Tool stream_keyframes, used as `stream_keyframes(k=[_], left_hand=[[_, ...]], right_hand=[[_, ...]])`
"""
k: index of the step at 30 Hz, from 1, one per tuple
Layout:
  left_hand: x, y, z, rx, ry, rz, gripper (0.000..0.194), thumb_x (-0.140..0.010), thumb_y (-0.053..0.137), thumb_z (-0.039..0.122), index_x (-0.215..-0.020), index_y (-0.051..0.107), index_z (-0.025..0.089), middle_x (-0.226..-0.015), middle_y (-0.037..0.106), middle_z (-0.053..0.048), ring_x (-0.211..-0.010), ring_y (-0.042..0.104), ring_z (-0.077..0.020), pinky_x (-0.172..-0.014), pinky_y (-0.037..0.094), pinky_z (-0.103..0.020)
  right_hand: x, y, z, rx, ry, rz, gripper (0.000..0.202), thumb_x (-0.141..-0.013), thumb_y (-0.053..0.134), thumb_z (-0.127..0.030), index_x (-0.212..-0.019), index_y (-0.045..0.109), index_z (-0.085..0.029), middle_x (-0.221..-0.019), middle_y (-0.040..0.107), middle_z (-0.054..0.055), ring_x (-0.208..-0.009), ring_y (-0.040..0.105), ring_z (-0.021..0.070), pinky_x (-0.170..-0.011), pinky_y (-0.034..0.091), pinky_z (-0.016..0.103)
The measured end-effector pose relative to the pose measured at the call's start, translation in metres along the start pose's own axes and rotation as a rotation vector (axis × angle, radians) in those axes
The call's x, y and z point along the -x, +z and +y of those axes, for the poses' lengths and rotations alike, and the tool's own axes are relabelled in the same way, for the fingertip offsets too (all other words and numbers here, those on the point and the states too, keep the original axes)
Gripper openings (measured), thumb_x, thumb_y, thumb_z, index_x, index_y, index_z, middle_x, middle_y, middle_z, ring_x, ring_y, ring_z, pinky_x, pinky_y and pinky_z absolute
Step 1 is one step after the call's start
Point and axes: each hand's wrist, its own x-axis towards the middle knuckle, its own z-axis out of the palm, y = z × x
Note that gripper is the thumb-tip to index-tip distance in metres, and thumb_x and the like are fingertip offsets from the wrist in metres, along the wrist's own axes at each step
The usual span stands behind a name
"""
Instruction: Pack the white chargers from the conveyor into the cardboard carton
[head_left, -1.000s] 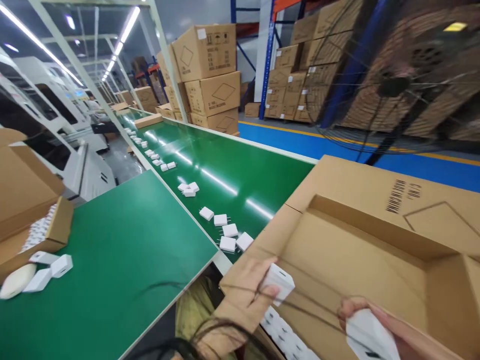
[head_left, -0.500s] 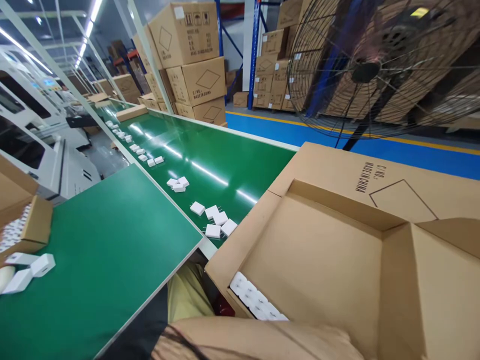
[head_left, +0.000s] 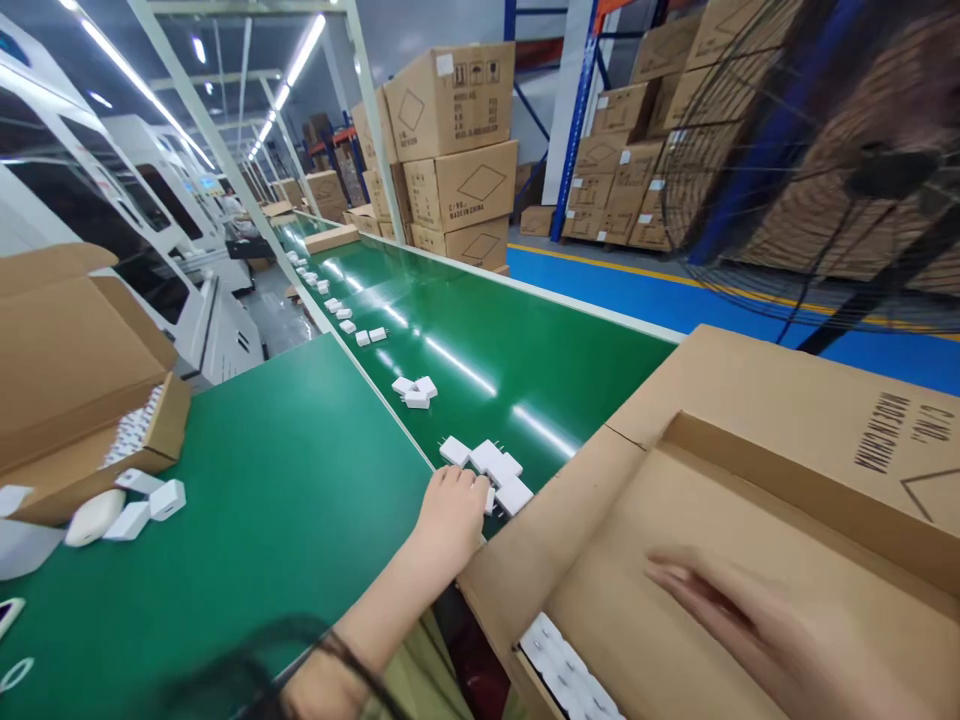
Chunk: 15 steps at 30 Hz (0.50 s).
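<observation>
At the near end of the green conveyor belt, my left hand (head_left: 450,510) bends its fingers down over a small cluster of white plug chargers (head_left: 514,495). One charger (head_left: 490,501) shows at its fingertips, partly covered by them; its prongs are hidden. My right hand (head_left: 720,610), blurred, hovers above the open cardboard carton (head_left: 555,530). A gap shows between its thumb and fingers, with nothing visible in it. Packed white chargers (head_left: 566,665) stand in a row along the carton's near left side, prongs up.
More chargers (head_left: 415,392) lie along the belt (head_left: 480,300). On the green side table (head_left: 300,470), a second open carton (head_left: 169,420) holds chargers, with loose ones (head_left: 166,499) and a rounded white object (head_left: 95,517) beside it. A large fan (head_left: 870,170) stands behind the carton; stacked boxes (head_left: 472,185) stand beyond.
The view has turned left. An arm that lay across the bottom by the carton is gone from there; my left hand is now at the belt's chargers, and my right hand has appeared above the carton.
</observation>
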Motion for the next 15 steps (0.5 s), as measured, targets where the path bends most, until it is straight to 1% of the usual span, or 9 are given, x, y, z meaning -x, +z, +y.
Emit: stream_keyframes(k=[1, 2, 3, 5, 6, 9, 12, 14, 15], left_hand=[[-0.004, 0.009, -0.001, -0.028, -0.007, -0.012, 0.024, -0.076, 0.042, 0.003, -0.093, 0.056, 0.012, -0.094, 0.059, -0.010, -0.091, 0.052, -0.0230, -0.085, 0.038, -0.038], [-0.009, 0.017, -0.001, -0.042, -0.009, -0.018, 0.022, -0.076, 0.045, 0.004, -0.094, 0.055, 0.012, -0.094, 0.059, -0.010, -0.092, 0.052, -0.0230, -0.087, 0.037, -0.039], [-0.013, 0.024, 0.000, -0.047, -0.001, -0.018, 0.022, -0.075, 0.047, 0.006, -0.094, 0.055, 0.012, -0.094, 0.059, -0.010, -0.092, 0.052, -0.0228, -0.088, 0.036, -0.038], [-0.018, 0.029, -0.001, -0.043, 0.033, 0.008, 0.020, -0.075, 0.050, 0.009, -0.095, 0.053, 0.013, -0.094, 0.058, -0.009, -0.092, 0.052, -0.0221, -0.090, 0.035, -0.037], [-0.020, 0.028, -0.003, -0.040, 0.047, 0.033, 0.019, -0.076, 0.051, 0.011, -0.095, 0.052, 0.013, -0.094, 0.058, -0.009, -0.093, 0.052, -0.0220, -0.091, 0.035, -0.037], [-0.018, 0.007, -0.021, 0.000, 0.012, 0.110, 0.015, -0.080, 0.050, 0.017, -0.095, 0.048, 0.014, -0.094, 0.055, -0.009, -0.092, 0.051, -0.0227, -0.086, 0.038, -0.037], [-0.016, -0.021, -0.045, 0.131, -0.089, 0.144, 0.016, -0.086, 0.042, 0.021, -0.101, 0.042, 0.016, -0.099, 0.051, -0.008, -0.092, 0.051, -0.0214, -0.077, 0.043, -0.034], [-0.020, -0.031, -0.057, 0.198, -0.111, 0.104, 0.019, -0.088, 0.040, 0.023, -0.105, 0.038, 0.016, -0.102, 0.049, -0.008, -0.093, 0.052, -0.0202, -0.075, 0.044, -0.032], [-0.025, -0.031, -0.060, 0.206, -0.105, 0.061, 0.019, -0.088, 0.040, 0.024, -0.105, 0.037, 0.016, -0.103, 0.048, -0.008, -0.093, 0.052, -0.0200, -0.074, 0.045, -0.031]], right_hand=[[-0.027, 0.002, -0.011, 0.104, -0.087, -0.064, 0.027, -0.091, 0.030, -0.037, -0.091, 0.056, -0.029, -0.081, 0.068, -0.001, -0.068, 0.064, 0.0187, -0.053, 0.051, 0.027], [-0.053, 0.008, -0.021, 0.229, -0.186, -0.101, 0.027, -0.091, 0.031, -0.030, -0.084, 0.056, -0.026, -0.075, 0.067, 0.001, -0.066, 0.063, 0.0196, -0.053, 0.050, 0.029], [-0.075, 0.016, -0.030, 0.262, -0.265, -0.150, 0.022, -0.088, 0.037, -0.023, -0.080, 0.057, -0.024, -0.074, 0.066, 0.002, -0.067, 0.062, 0.0201, -0.056, 0.049, 0.031], [-0.109, 0.039, -0.045, 0.315, -0.382, -0.210, 0.014, -0.078, 0.050, -0.011, -0.074, 0.058, -0.022, -0.075, 0.064, 0.003, -0.071, 0.060, 0.0206, -0.058, 0.047, 0.031], [-0.121, 0.050, -0.049, 0.319, -0.424, -0.234, 0.016, -0.071, 0.054, -0.006, -0.072, 0.059, -0.021, -0.078, 0.064, 0.003, -0.073, 0.059, 0.0206, -0.059, 0.046, 0.030], [-0.137, 0.080, -0.052, 0.353, -0.503, -0.267, 0.022, -0.064, 0.055, 0.000, -0.074, 0.060, -0.019, -0.086, 0.062, 0.005, -0.079, 0.057, 0.0196, -0.057, 0.044, 0.028], [-0.139, 0.093, -0.046, 0.369, -0.522, -0.283, 0.021, -0.060, 0.060, -0.006, -0.078, 0.061, -0.018, -0.087, 0.060, 0.007, -0.079, 0.056, 0.0205, -0.054, 0.043, 0.029], [-0.139, 0.096, -0.042, 0.376, -0.521, -0.286, 0.027, -0.054, 0.065, -0.011, -0.080, 0.061, -0.017, -0.086, 0.060, 0.007, -0.077, 0.055, 0.0220, -0.051, 0.042, 0.030], [-0.139, 0.097, -0.040, 0.383, -0.521, -0.280, 0.030, -0.052, 0.066, -0.012, -0.081, 0.061, -0.016, -0.086, 0.059, 0.007, -0.077, 0.055, 0.0226, -0.050, 0.042, 0.030]])
